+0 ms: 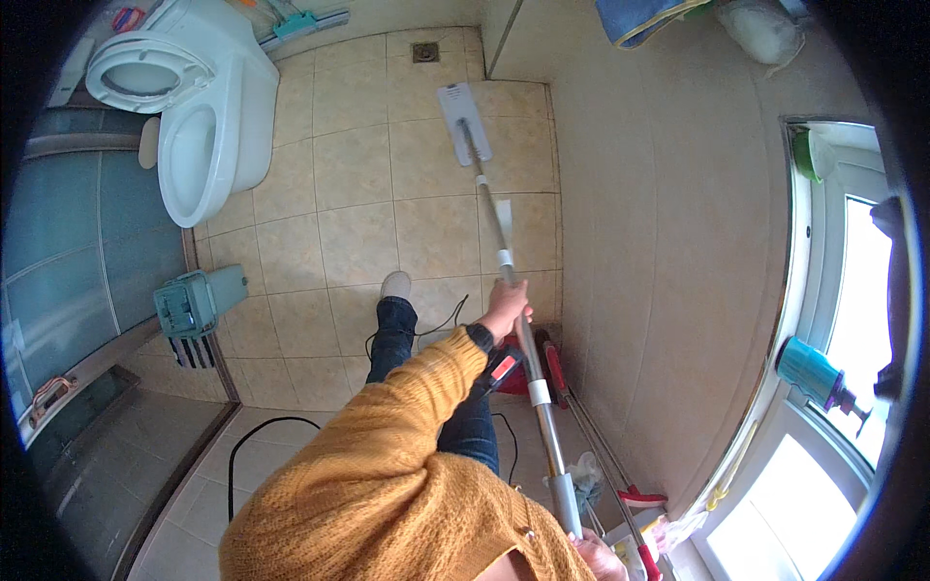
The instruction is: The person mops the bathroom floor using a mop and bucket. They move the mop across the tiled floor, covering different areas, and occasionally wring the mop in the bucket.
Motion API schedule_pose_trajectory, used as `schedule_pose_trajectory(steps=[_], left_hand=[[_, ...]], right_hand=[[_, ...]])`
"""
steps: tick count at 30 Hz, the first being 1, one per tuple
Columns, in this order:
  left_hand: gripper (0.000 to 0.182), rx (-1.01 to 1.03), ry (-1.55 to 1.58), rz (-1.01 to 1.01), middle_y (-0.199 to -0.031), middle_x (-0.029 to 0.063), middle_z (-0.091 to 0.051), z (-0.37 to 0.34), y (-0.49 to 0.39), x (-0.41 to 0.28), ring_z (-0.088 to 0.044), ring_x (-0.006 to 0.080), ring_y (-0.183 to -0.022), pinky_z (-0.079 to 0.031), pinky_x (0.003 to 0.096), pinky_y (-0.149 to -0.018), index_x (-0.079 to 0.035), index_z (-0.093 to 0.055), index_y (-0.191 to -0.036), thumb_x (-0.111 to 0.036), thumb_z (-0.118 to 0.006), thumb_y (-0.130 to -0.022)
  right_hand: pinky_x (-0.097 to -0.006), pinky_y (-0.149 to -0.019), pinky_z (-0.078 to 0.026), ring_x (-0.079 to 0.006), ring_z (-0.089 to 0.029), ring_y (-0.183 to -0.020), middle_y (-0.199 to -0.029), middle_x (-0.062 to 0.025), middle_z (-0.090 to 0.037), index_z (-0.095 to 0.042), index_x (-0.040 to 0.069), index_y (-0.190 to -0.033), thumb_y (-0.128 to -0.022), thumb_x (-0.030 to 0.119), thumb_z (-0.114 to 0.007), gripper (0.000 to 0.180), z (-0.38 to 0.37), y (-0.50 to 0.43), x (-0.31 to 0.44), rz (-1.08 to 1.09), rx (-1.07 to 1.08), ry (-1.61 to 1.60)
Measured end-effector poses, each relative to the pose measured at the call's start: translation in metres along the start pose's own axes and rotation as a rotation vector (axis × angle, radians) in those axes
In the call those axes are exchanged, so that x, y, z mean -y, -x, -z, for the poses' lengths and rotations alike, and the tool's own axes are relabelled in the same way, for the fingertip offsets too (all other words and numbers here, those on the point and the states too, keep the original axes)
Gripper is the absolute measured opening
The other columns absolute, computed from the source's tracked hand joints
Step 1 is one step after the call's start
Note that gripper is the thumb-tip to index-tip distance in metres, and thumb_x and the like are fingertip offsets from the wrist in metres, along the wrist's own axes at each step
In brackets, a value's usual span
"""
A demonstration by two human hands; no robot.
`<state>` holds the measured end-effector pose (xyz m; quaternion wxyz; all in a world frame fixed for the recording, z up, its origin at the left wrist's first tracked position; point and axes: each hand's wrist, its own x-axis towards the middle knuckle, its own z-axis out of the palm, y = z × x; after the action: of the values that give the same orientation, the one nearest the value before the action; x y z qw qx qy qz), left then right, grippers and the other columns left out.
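Note:
A flat mop with a long metal pole [534,363] runs from beside my body down to the floor. My left hand [503,305] is wrapped around the middle of the pole. Low at the right of the view, my right hand [599,558] grips its grey upper end [564,501], partly cut off by the picture's edge. The white rectangular mop head [452,109] lies on the beige floor tiles [352,167] near the wall corner; its underside is hidden. A mustard knit sleeve [429,378] covers my left arm down to a dark cuff.
A white toilet [251,138] stands at upper left, a floor drain [426,52] at the far wall. A teal container [185,305] sits by the glass partition [58,218]. Red-headed long-handled tools [603,443] lean along the right wall. A black cable [251,436] crosses the floor near my legs.

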<state>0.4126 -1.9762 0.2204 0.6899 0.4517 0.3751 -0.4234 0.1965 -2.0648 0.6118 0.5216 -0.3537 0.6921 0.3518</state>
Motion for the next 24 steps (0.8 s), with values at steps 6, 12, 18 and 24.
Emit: schedule_pose_trajectory(steps=[6,12,18,24], left_hand=[[0.022,-0.211,0.06,-0.042,-0.061,0.007,-0.045,0.067,0.028,0.003,-0.048,0.0184,-0.041,-0.042,0.0339,-0.034,-0.006,-0.036,-0.086,-0.022,-0.052,-0.086],[0.027,-0.298,-0.015,-0.065,-0.063,0.0078,-0.045,0.075,0.024,0.006,-0.047,0.0184,-0.04,-0.042,0.035,-0.034,-0.006,-0.034,-0.092,-0.026,-0.052,-0.087],[0.033,-0.222,-0.267,-0.109,-0.063,0.0111,-0.053,0.005,0.029,0.034,-0.054,0.0205,-0.04,-0.045,0.0329,-0.033,-0.001,-0.033,-0.097,-0.021,-0.055,-0.084],[0.032,-0.118,-0.287,-0.07,-0.064,0.0113,-0.053,-0.023,-0.017,0.002,-0.054,0.0216,-0.041,-0.044,0.0345,-0.033,0.002,-0.035,-0.098,-0.02,-0.054,-0.084]], right_hand=[[-0.0219,-0.045,-0.034,-0.0097,-0.045,-0.052,-0.072,-0.0039,-0.05,-0.04,0.0,-0.126,-0.083,0.031,-0.06,0.057,0.019,-0.047,-0.008,-0.063,0.409,0.181],[-0.019,-0.039,-0.034,-0.0059,-0.044,-0.048,-0.069,0.0007,-0.05,-0.042,0.001,-0.125,-0.083,0.032,-0.061,0.055,0.029,-0.083,-0.057,0.029,0.437,0.035],[-0.02,-0.04,-0.035,-0.0071,-0.045,-0.049,-0.069,-0.0005,-0.05,-0.042,0.001,-0.125,-0.082,0.032,-0.061,0.057,0.038,-0.051,-0.099,-0.035,0.255,-0.023],[-0.0209,-0.041,-0.037,-0.0083,-0.046,-0.05,-0.069,-0.0017,-0.051,-0.041,0.001,-0.125,-0.081,0.033,-0.062,0.058,0.016,-0.045,-0.075,-0.062,0.225,-0.071]])
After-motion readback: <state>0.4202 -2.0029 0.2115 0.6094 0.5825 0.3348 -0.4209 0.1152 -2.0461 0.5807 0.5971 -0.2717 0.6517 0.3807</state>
